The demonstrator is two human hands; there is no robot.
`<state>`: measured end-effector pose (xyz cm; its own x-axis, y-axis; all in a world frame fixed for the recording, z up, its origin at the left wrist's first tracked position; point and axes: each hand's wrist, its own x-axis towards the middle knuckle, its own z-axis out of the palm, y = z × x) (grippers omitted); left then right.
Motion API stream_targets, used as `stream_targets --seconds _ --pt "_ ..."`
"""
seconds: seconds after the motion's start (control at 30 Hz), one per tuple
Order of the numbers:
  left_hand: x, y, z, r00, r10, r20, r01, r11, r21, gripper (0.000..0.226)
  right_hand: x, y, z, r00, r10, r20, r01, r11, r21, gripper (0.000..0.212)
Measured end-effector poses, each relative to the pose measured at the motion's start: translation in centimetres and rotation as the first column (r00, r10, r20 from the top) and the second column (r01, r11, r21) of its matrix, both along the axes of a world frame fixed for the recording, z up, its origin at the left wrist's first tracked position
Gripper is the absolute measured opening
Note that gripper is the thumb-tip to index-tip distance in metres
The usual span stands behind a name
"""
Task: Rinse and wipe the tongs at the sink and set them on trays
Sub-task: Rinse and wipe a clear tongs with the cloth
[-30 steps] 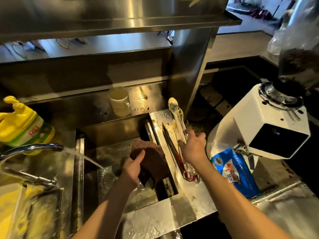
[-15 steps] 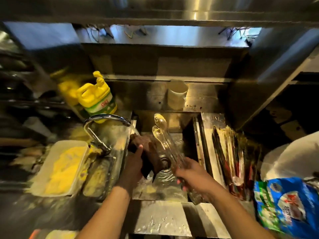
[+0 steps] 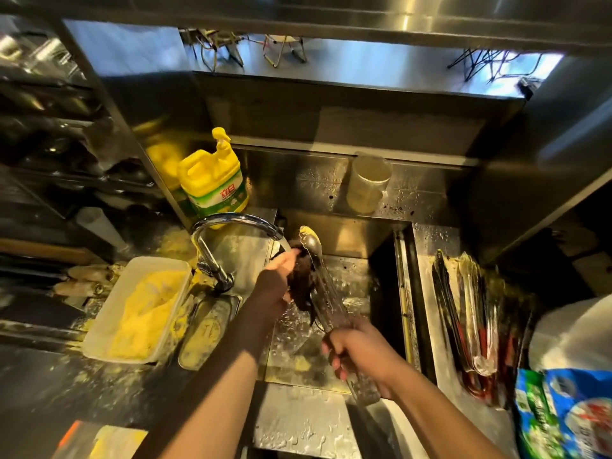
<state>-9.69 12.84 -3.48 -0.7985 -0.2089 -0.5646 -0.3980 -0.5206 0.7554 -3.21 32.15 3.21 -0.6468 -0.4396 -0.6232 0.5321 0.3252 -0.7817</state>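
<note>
The tongs (image 3: pixel 319 276) are now over the sink (image 3: pixel 402 279), tips pointing far toward the faucet (image 3: pixel 231 223); a second ago they were being lifted from the drainboard on the right, so rinsing and wiping has begun. The right hand (image 3: pixel 359 352) grasps their near handle end. The left hand (image 3: pixel 276 279) holds a dark cloth (image 3: pixel 299 283) against their left side, directly under the running water. Judgement: this pair is at the wash stage, not yet ready for a tray. More tongs (image 3: pixel 470 313) lie heaped on the drainboard right of the sink, apparently awaiting the same treatment. A yellow soap jug (image 3: pixel 215 180) stands behind the faucet; a white tray of yellow food (image 3: pixel 139 306) sits to the left.
</note>
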Motion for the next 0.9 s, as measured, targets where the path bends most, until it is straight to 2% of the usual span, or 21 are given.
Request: stream_targets --seconds 0.07,0.1,0.17,0.23,0.33,0.43,0.6,0.73,0.83,0.9 --pt "-0.6 0.9 -0.2 1.000 0.028 0.010 -0.026 0.992 -0.127 0.020 0.1 0.1 0.0 1.000 0.010 0.011 -0.010 1.000 -0.024 0.016" --pt "-0.9 1.3 -0.5 0.995 0.094 0.044 -0.087 0.986 -0.145 0.029 0.1 0.0 0.0 1.000 0.016 0.013 -0.016 0.999 -0.028 0.017" --pt "-1.4 1.7 -1.2 0.968 0.195 0.157 -0.189 0.980 -0.055 0.035 0.3 -0.2 -0.2 1.000 0.021 0.016 -0.021 0.999 -0.033 0.010" --pt "-1.8 1.9 -1.4 0.956 0.142 0.258 -0.163 0.985 0.059 0.014 0.2 -0.4 -0.5 0.999 0.034 0.014 -0.034 0.999 -0.005 0.009" --pt "-1.4 2.9 -1.8 0.941 0.041 0.336 -0.071 0.994 0.078 0.030 -0.1 -0.7 -0.9 0.998 0.068 0.011 -0.069 0.995 0.076 0.006" --pt "-1.6 3.2 -2.1 0.942 -0.053 0.332 -0.005 0.985 0.172 0.049 -0.4 -1.4 -1.3 0.996 0.087 -0.010 -0.085 0.988 0.128 0.006" --pt "-3.5 1.7 -2.1 0.936 0.006 0.351 -0.057 0.989 0.136 0.050 -1.4 -1.9 -1.1 0.991 0.121 -0.048 -0.111 0.977 0.181 0.008" --pt "-3.5 2.2 -2.3 0.961 -0.015 0.277 -0.040 0.981 0.191 0.053 -1.8 -2.2 -1.1 0.990 0.118 -0.073 -0.097 0.965 0.245 0.005" --pt "-3.6 1.4 -2.9 0.936 0.079 0.344 -0.097 0.995 0.037 0.051 -1.2 -2.0 -1.0 0.987 0.151 -0.054 -0.135 0.963 0.232 0.009" --pt "-3.5 2.1 -3.0 0.949 0.067 0.309 -0.090 0.994 0.059 0.047 -1.5 -2.0 -0.9 0.989 0.136 -0.057 -0.119 0.965 0.234 0.005"
